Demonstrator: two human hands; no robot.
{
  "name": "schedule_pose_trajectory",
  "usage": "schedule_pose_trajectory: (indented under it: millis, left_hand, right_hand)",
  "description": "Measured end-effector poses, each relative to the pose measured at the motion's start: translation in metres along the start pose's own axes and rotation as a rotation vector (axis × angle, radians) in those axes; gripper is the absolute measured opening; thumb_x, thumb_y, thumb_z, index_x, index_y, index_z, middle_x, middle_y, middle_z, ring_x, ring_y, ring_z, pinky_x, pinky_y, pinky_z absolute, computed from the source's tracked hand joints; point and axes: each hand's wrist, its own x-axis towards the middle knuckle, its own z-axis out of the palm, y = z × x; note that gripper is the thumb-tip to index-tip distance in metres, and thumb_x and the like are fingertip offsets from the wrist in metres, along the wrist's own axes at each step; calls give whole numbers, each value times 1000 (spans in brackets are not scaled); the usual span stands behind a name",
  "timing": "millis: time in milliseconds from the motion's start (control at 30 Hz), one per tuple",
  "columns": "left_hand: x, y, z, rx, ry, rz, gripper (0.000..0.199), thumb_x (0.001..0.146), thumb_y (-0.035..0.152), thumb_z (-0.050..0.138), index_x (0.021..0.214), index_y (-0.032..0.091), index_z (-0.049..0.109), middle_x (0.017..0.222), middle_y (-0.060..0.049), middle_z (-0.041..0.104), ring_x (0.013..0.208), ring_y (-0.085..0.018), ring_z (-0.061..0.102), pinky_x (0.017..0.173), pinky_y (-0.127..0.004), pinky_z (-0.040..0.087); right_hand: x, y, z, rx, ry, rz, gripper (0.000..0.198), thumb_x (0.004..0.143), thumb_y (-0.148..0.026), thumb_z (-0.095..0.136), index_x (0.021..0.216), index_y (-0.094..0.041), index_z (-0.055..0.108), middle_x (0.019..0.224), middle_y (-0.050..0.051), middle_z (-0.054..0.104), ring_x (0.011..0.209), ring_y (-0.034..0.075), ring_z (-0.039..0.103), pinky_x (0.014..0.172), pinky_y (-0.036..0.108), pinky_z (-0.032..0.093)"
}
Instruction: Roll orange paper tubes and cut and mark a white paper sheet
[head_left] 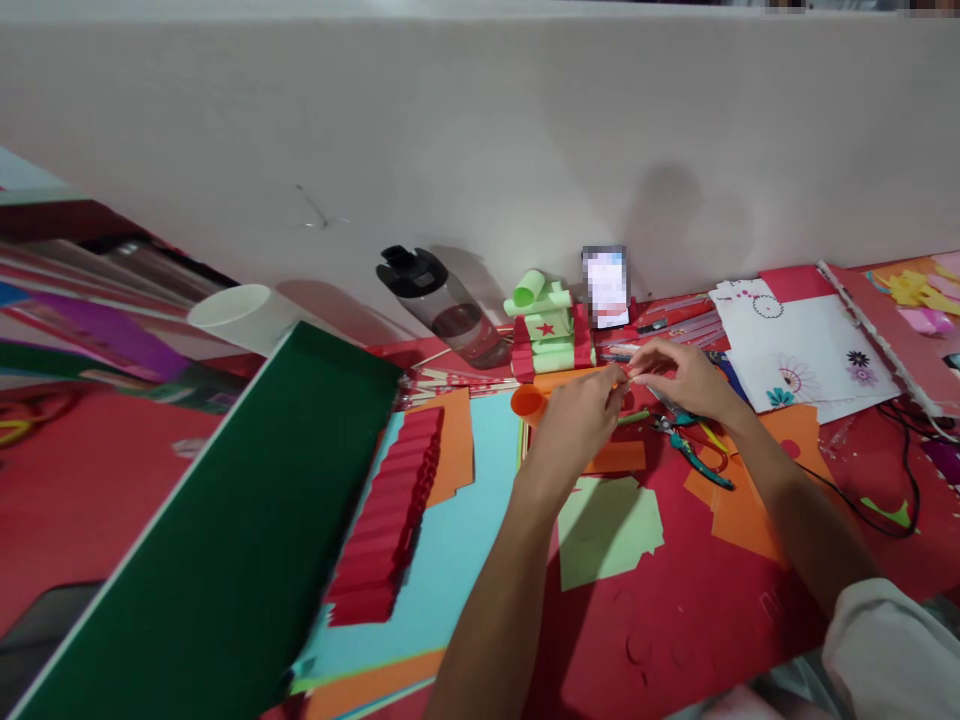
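My left hand (589, 405) and my right hand (686, 375) meet at their fingertips over the table. Both are closed in a pinch, and whatever lies between the fingers is too small to make out. Just left of my left hand is an orange paper roll (528, 402), with more orange paper (616, 458) below the hand. Teal-handled pliers (701, 462) lie beneath my right hand. Behind the hands stands a model (551, 325) of light green paper rolls with red sides and a red star. A green paper sheet (609, 530) with a cut edge lies nearer me.
A dark green board (225, 540) slants up at the left beside pleated red paper (390, 515) on light blue sheets (480, 510). A water bottle (450, 305), a white cup (244, 315) and a phone (606, 288) stand near the wall. Flower-printed white paper (814, 350) and a black cable (911, 480) are right.
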Motion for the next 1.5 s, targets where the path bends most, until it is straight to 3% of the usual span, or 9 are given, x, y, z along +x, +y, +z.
schedule_pose_trajectory:
  millis: [367, 733, 867, 967, 1067, 1200, 1333, 1500]
  left_hand:
    - [2, 1, 9, 95, -36, -8, 24, 110, 27, 45, 118, 20, 67, 104, -12, 80, 90, -29, 76, 70, -33, 43]
    - [-3, 7, 0, 186, -48, -4, 26, 108, 20, 44, 117, 18, 67, 104, -12, 79, 89, -29, 75, 66, -32, 40]
    - [-11, 13, -10, 170, 20, 1, 25, 109, 20, 45, 114, 19, 69, 104, -10, 79, 84, -24, 74, 62, -31, 36]
    - [-20, 12, -24, 56, 187, 19, 23, 110, 28, 49, 111, 22, 71, 104, -6, 80, 86, -22, 73, 66, -30, 42]
    - [-27, -7, -42, -88, 407, -32, 20, 108, 34, 56, 106, 25, 73, 102, -3, 81, 85, -19, 72, 74, -29, 48]
    - [-29, -70, -54, -160, 599, -330, 23, 102, 45, 63, 108, 27, 76, 92, -1, 79, 84, -22, 72, 72, -29, 48]
    - [-15, -135, -34, -74, 487, -596, 25, 98, 42, 63, 107, 24, 79, 96, -6, 81, 91, -27, 75, 71, -31, 45]
    - [3, -158, 7, -68, 354, -595, 34, 99, 39, 57, 115, 19, 80, 104, -11, 83, 93, -28, 76, 74, -32, 46]
  right_hand:
    - [-2, -5, -4, -186, -61, -17, 16, 90, -16, 65, 103, -22, 72, 97, 4, 78, 92, 19, 74, 85, 34, 57]
    - [0, 3, 0, -308, -96, -65, 17, 92, -14, 61, 99, -21, 75, 102, 5, 80, 91, 19, 73, 86, 34, 55]
    - [-3, -7, 2, -225, -37, -96, 12, 92, -20, 64, 98, -21, 75, 100, 5, 79, 90, 19, 73, 85, 34, 57]
    - [-5, -16, 1, -145, 41, -105, 10, 93, -30, 70, 96, -22, 75, 99, 5, 78, 91, 20, 72, 86, 35, 58]
    - [-6, -19, -2, -120, 78, -97, 11, 94, -33, 72, 94, -23, 74, 96, 5, 77, 88, 20, 71, 84, 36, 59]
    - [-6, -17, -3, -156, 67, -94, 11, 94, -33, 71, 92, -23, 74, 95, 5, 77, 86, 20, 69, 83, 37, 58]
    - [-5, -16, -2, -175, 47, -106, 12, 95, -33, 70, 93, -22, 74, 95, 5, 77, 85, 20, 69, 81, 35, 56]
    - [-5, -14, -3, -216, 2, -104, 11, 95, -31, 68, 93, -22, 73, 95, 5, 78, 83, 20, 70, 78, 34, 55]
